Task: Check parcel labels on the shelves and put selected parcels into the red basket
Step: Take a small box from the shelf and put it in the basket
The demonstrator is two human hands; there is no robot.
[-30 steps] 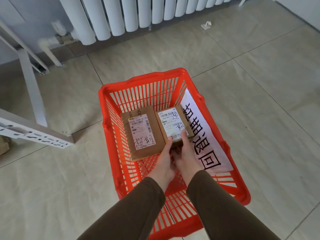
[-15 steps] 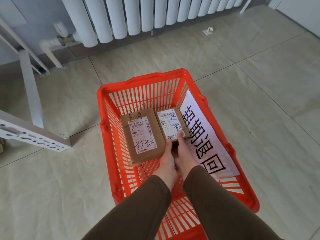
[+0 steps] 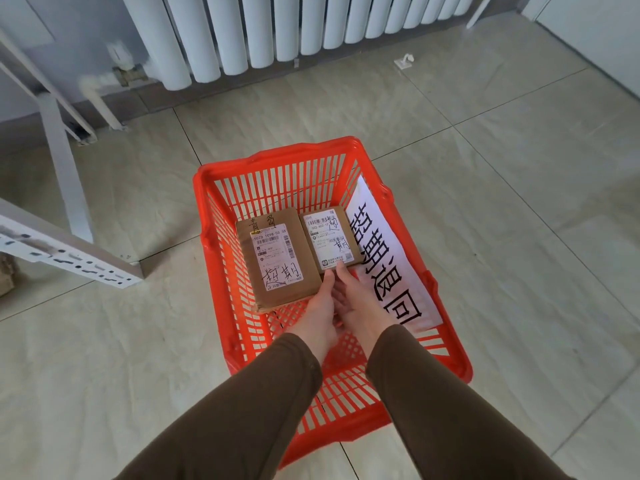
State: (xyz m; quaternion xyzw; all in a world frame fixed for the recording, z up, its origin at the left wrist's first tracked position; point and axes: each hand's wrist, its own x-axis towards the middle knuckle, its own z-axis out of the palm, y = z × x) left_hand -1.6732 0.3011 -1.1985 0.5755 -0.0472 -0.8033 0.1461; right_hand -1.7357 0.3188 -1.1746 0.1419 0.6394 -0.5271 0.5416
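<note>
The red basket [image 3: 204, 188] stands on the tiled floor. Two brown cardboard parcels with white labels and handwritten marks lie side by side on its floor. The large parcel [image 3: 277, 258] is on the left, and the small parcel [image 3: 329, 237] touches its right side. My left hand [image 3: 317, 313] and my right hand [image 3: 360, 303] reach into the basket close together. Their fingertips are on the small parcel's near edge, the left thumb at its corner. A white paper sign [image 3: 388, 258] with large black characters leans on the basket's right wall.
A white metal shelf frame [image 3: 69, 261] with a slotted rail juts in at the left, and its upright leg [image 3: 62, 161] stands behind it. A white radiator [image 3: 277, 29] lines the far wall. Beige floor tiles surround the basket.
The small parcel has gone lower into the basket and now lies flat beside the large one. My hands have followed it and have slid back to its near edge.
</note>
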